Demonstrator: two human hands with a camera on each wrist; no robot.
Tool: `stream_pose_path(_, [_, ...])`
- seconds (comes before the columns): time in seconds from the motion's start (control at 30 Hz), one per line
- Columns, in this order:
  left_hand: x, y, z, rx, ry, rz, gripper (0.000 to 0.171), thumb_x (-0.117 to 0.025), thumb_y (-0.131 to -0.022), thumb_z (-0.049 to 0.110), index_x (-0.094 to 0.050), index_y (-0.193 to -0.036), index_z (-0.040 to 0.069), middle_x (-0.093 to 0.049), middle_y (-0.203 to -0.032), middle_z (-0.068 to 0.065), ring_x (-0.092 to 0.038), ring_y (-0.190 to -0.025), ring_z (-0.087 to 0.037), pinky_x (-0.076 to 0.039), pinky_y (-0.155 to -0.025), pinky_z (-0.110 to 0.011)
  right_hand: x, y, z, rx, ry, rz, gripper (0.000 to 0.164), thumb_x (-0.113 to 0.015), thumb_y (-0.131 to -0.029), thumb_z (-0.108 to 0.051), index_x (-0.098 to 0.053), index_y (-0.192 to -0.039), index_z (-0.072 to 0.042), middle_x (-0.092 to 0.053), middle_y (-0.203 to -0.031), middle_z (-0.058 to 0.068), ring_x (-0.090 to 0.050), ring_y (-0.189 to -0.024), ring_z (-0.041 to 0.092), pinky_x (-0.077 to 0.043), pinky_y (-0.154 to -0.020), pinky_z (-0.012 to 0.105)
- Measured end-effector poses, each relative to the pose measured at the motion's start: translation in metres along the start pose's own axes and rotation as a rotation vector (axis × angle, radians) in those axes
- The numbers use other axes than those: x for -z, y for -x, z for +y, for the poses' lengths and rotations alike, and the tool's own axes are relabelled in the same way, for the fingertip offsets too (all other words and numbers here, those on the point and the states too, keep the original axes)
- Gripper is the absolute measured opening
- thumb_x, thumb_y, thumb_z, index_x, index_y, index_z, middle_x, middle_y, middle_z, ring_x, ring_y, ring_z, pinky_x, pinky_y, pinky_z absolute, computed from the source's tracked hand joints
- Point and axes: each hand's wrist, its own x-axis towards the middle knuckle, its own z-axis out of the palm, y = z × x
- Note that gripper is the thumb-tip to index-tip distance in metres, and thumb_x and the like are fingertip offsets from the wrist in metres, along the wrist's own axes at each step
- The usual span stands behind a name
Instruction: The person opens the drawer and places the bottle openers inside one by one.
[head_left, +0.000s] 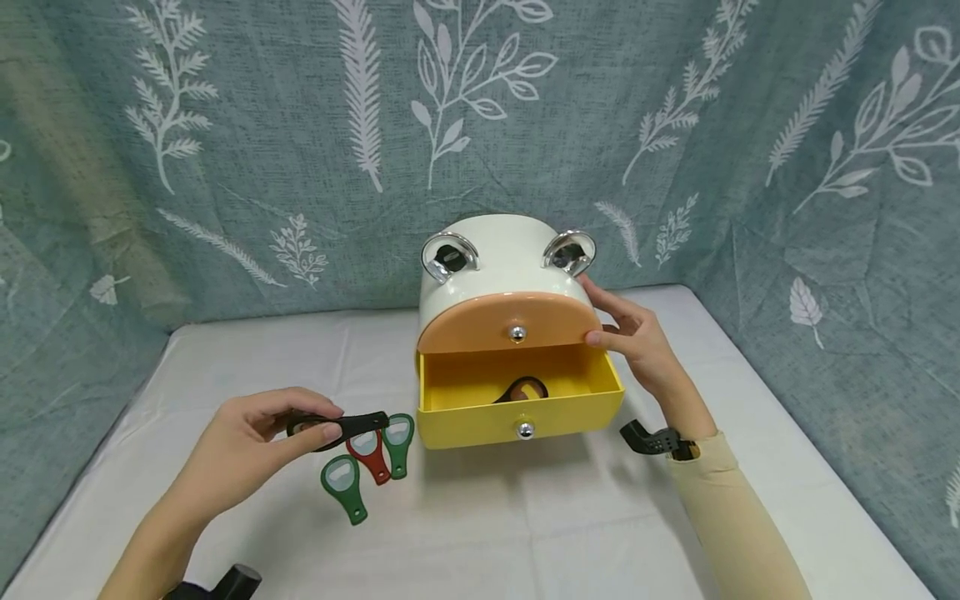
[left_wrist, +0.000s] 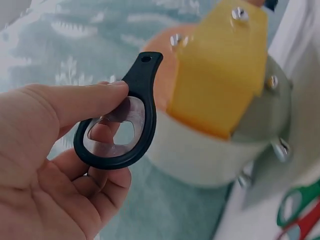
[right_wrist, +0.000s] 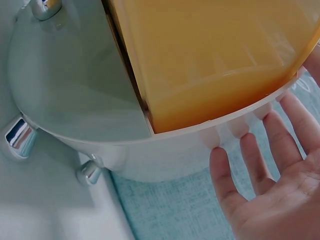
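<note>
In the head view my left hand [head_left: 258,446] pinches a black bottle opener [head_left: 360,426] between thumb and fingers, left of the box. Its metal plate and ring show in the left wrist view, where the opener [left_wrist: 149,112] points upward. A white drawer box [head_left: 498,250] with eye-shaped knobs stands in the middle. The yellow lower drawer [head_left: 472,423] is pulled out, with another black-rimmed opener [head_left: 517,388] lying inside. My right hand [head_left: 637,337] touches the right side of the box; in the right wrist view its fingertips [right_wrist: 218,157] press the white wall, fairly straight.
On the white cloth [head_left: 480,533] lie a red bottle opener [head_left: 369,457] and two green ones, one nearer the front [head_left: 343,483] and one beside the drawer [head_left: 398,442]. The orange upper drawer [head_left: 487,327] is closed. A leaf-patterned curtain [head_left: 285,150] hangs behind and at both sides.
</note>
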Motion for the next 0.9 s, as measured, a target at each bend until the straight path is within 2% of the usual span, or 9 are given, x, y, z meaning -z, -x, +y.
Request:
stream_pose_path(0.17, [-0.010,-0.027,0.021,-0.094,0.012,-0.067,0.018,-0.075,-0.088,0.006,-0.075,-0.103,0.015,-0.070,-0.097,-0.001,-0.062,-0.085,-0.019,-0.051,-0.076,-0.026,0.001,0.002,0.000,-0.008,-0.001,0.006,0.063,-0.068,-0.091,0.003,-0.046,-0.148,-0.012,-0.039,-0.153,0.003,-0.032,-0.139,0.025,-0.046,-0.096,0.035])
stream_pose_path(0.3, [-0.020,-0.051,0.028,-0.094,0.009,-0.104,0.015,-0.076,-0.088,0.012,-0.075,-0.101,0.018,-0.070,-0.095,0.002,-0.061,-0.085,-0.019,-0.050,-0.076,-0.027,0.003,0.002,0.001,-0.002,-0.002,0.007,0.062,-0.067,-0.091,0.004,-0.046,-0.147,-0.010,-0.039,-0.153,0.004,-0.032,-0.140,0.025,-0.046,-0.096,0.035])
stream_pose_path(0.43, [-0.032,-0.070,0.027,-0.075,-0.005,-0.130,0.013,-0.076,-0.089,0.019,-0.076,-0.102,0.020,-0.071,-0.097,0.005,-0.062,-0.088,-0.017,-0.050,-0.076,-0.029,0.003,0.001,0.001,0.001,-0.008,0.002,0.062,-0.067,-0.091,0.004,-0.046,-0.147,-0.009,-0.038,-0.154,0.004,-0.030,-0.141,0.025,-0.046,-0.096,0.036])
stream_pose_path(0.57, [-0.042,-0.082,0.026,-0.066,0.005,-0.134,0.013,-0.075,-0.090,0.021,-0.076,-0.103,0.019,-0.071,-0.098,0.005,-0.062,-0.088,-0.018,-0.050,-0.073,-0.032,0.002,0.001,0.001,-0.004,-0.012,-0.002,0.062,-0.068,-0.090,0.004,-0.046,-0.147,-0.010,-0.038,-0.154,0.004,-0.031,-0.141,0.025,-0.046,-0.096,0.036])
stream_pose_path(0.73, [-0.057,-0.092,0.030,-0.069,0.063,-0.153,0.012,-0.076,-0.089,0.019,-0.076,-0.101,0.018,-0.071,-0.097,0.003,-0.062,-0.088,-0.019,-0.049,-0.070,-0.035,0.001,0.001,0.000,-0.005,-0.004,0.003,0.063,-0.069,-0.090,0.002,-0.047,-0.147,-0.011,-0.039,-0.153,0.004,-0.032,-0.140,0.025,-0.046,-0.096,0.036])
stream_pose_path(0.9, [-0.071,-0.099,0.034,-0.109,0.099,-0.166,0.011,-0.076,-0.089,0.017,-0.077,-0.100,0.017,-0.071,-0.095,0.003,-0.063,-0.088,-0.018,-0.049,-0.069,-0.033,0.002,0.001,0.000,-0.007,-0.001,0.004,0.062,-0.069,-0.090,0.001,-0.047,-0.147,-0.011,-0.040,-0.153,0.004,-0.033,-0.139,0.025,-0.046,-0.097,0.037])
